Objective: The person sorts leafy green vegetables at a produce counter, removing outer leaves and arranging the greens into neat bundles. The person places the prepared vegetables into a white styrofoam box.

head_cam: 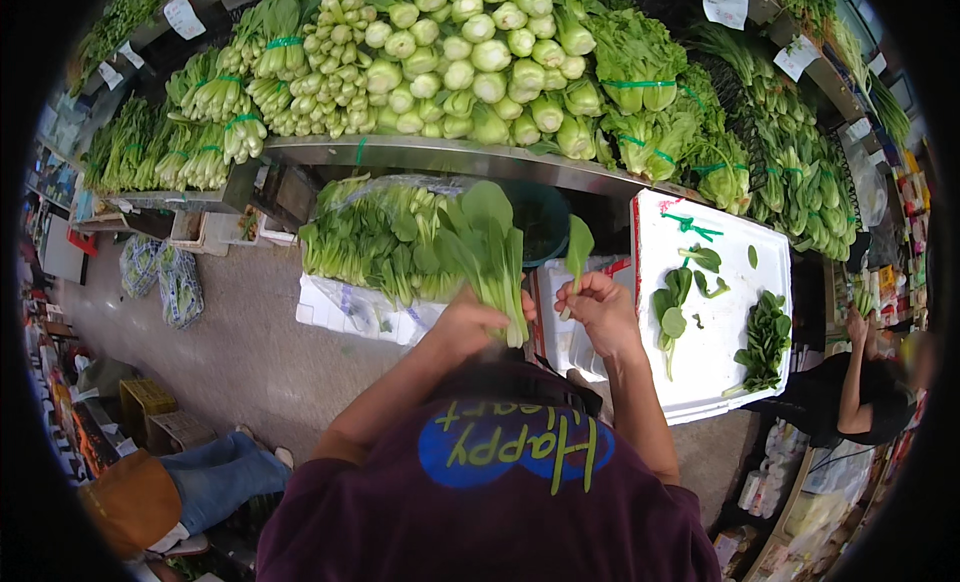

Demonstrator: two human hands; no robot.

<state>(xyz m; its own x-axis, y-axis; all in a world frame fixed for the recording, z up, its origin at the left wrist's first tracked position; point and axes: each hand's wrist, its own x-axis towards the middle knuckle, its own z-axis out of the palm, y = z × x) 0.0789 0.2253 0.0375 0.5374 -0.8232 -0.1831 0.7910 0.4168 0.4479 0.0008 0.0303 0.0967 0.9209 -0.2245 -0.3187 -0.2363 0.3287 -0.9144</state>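
Observation:
In the head view, my left hand (471,321) grips a bunch of leafy choy sum-like greens (484,259) by its pale stalks, leaves pointing away from me. My right hand (600,312) pinches the thin stem of a single loose leaf (578,246), held upright a little apart from the bunch. Just beyond my left hand, a white foam box (330,304) lined with clear plastic is heaped with similar greens (375,240). To the right, loose leaves (673,312), green ties (690,225) and a small pile of darker greens (766,342) lie on a white foam lid (720,274).
Ahead, a metal-edged shelf (450,153) carries stacked bok choy (480,56) and lettuce bundles (641,64). A dark tub (551,207) stands beneath it. One person (832,394) is at the right, another (210,477) at lower left. Bags (178,285) sit on the floor.

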